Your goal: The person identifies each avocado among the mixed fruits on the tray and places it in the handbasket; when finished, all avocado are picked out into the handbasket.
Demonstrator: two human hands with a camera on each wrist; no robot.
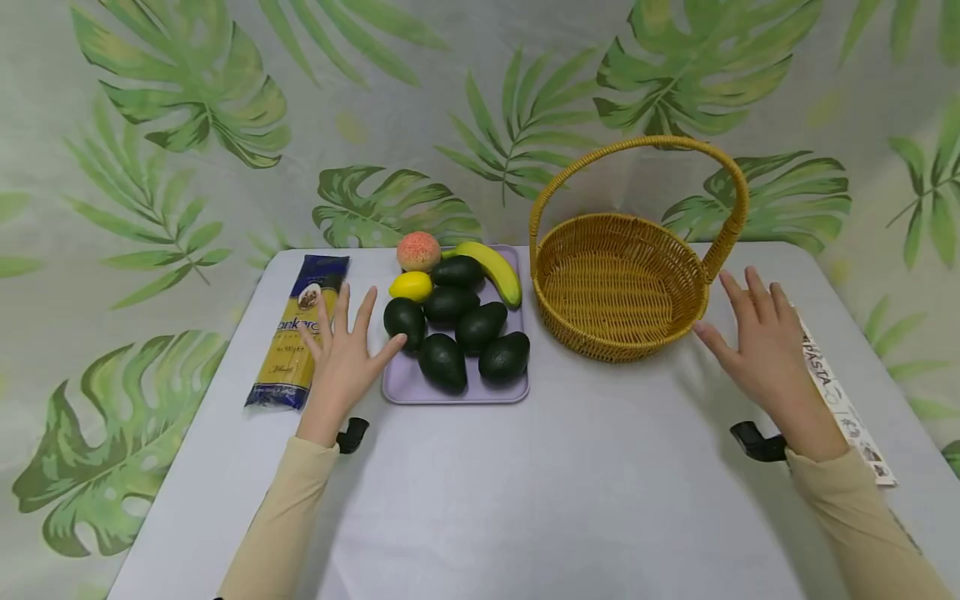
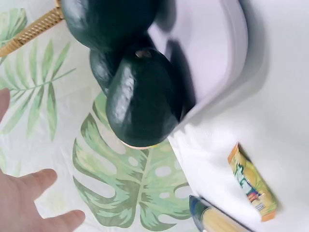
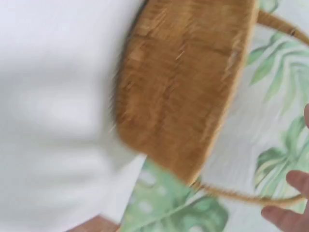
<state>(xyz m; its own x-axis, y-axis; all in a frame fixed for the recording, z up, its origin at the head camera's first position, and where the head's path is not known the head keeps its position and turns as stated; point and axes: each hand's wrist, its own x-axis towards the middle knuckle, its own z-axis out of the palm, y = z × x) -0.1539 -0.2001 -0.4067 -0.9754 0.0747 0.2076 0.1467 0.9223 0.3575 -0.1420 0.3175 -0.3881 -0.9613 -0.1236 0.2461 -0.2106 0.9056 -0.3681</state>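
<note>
My left hand point(image 1: 343, 360) is spread with straight fingers, between a blue-and-yellow pasta packet point(image 1: 281, 354) and a lilac tray point(image 1: 450, 398). Its thumb tip overlaps the edge of an avocado point(image 1: 405, 323) in the head view; contact cannot be told. Several dark green avocados point(image 1: 442, 363) lie on the tray with a yellow lemon point(image 1: 411, 287), a peach point(image 1: 418, 252) and a banana point(image 1: 495, 271). At the right, my right hand point(image 1: 772, 354) is also spread and holds nothing. Its thumb tip is close to the rim of a wicker basket point(image 1: 615, 287), which has nothing in it.
A white packet or sheet printed PASTA point(image 1: 847, 404) lies partly behind the right hand. A small colourful wrapper point(image 2: 252, 182) shows on the table in the left wrist view. The basket's tall handle point(image 1: 645, 142) arches upward. A leaf-patterned cloth point(image 1: 510, 108) hangs behind the table.
</note>
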